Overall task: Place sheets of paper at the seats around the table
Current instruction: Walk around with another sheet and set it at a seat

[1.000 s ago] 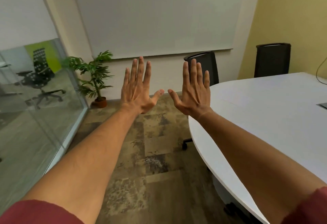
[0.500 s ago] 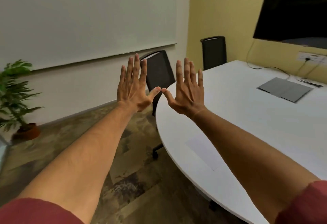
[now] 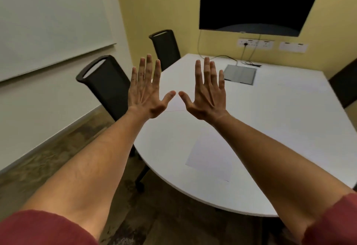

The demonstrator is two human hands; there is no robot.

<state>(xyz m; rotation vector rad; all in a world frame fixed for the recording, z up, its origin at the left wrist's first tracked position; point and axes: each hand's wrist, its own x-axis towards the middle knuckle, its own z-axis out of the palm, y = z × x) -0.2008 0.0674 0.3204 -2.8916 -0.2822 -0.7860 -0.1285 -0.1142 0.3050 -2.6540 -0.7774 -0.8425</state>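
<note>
I see my left hand (image 3: 146, 93) raised in front of me, back toward the camera, fingers fully spread and pointing up, holding nothing and touching nothing. My right hand (image 3: 207, 94) is up beside it in the same pose, fingers splayed wide and empty; the two thumb tips point at each other with a small gap between them. Both bare forearms reach out from dark red sleeves (image 3: 44, 227).

Below my right forearm, a white rectangular sheet of paper (image 3: 209, 156) lies flat on the white rounded counter (image 3: 280, 128), near its curved near edge. The corner of a second white sheet (image 3: 174, 104) shows between my thumbs, further along the counter's left side, close to the nearer black high-backed chair (image 3: 105, 82). Another black chair (image 3: 166, 48) stands beyond it against the yellow wall. A grey flat panel (image 3: 240, 74) sits in the counter's far end, below a dark wall screen (image 3: 257, 3).
</note>
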